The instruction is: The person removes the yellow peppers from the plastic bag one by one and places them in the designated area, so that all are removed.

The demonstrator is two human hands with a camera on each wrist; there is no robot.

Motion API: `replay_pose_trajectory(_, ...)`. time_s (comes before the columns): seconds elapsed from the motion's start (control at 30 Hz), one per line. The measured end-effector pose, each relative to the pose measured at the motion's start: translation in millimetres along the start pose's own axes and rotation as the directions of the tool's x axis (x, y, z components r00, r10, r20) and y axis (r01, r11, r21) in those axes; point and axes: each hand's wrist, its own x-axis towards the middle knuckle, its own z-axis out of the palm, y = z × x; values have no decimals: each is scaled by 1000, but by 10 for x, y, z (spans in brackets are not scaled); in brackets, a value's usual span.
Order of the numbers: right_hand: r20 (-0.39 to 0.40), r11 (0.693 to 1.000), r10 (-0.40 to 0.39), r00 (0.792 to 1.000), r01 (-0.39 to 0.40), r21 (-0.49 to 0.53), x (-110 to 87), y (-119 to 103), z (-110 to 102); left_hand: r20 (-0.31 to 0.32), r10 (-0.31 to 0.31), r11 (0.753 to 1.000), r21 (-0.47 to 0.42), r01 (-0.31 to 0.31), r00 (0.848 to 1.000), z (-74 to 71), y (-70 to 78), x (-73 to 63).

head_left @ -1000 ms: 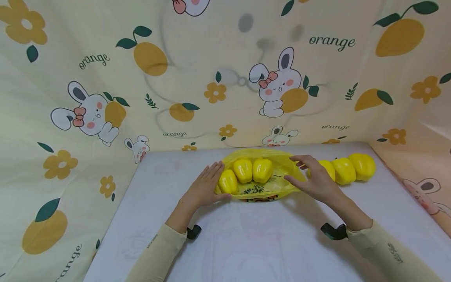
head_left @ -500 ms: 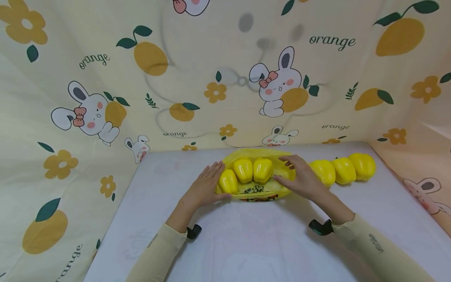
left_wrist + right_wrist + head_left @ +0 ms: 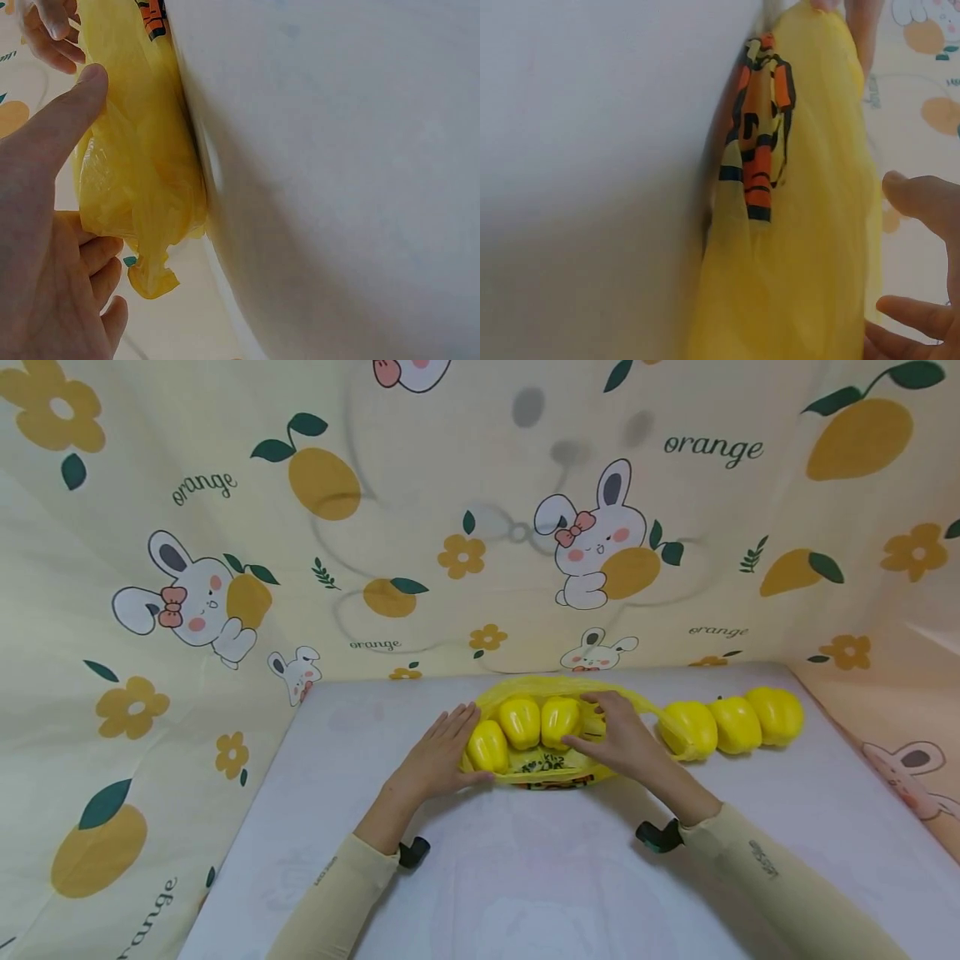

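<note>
Yellow bag [image 3: 810, 247], unclear print [image 3: 759, 169], backdrop [image 3: 420, 543] reading "orange"

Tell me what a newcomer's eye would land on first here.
Likely the open yellow bag at the far side of the white table, with three glossy yellow peppers showing inside, framed by the left hand and right hand. Next, a row of three more peppers to the right, then the bunny-and-orange backdrop behind.

Three peppers [image 3: 520, 722] lie in the bag [image 3: 551, 763], three others [image 3: 738, 725] rightward.
</note>
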Motion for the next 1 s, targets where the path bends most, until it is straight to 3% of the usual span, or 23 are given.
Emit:
replay_pose_trajectory(0.6,53,993,102,993,-99,-57,135,-3,166,8,-2,1000,10,2,1000,12,-18,8)
replay_pose_trajectory(1.0,54,992,109,993,-106,-68,145,-34,207,10,-4,1000,26,3,1000,7,-11,7)
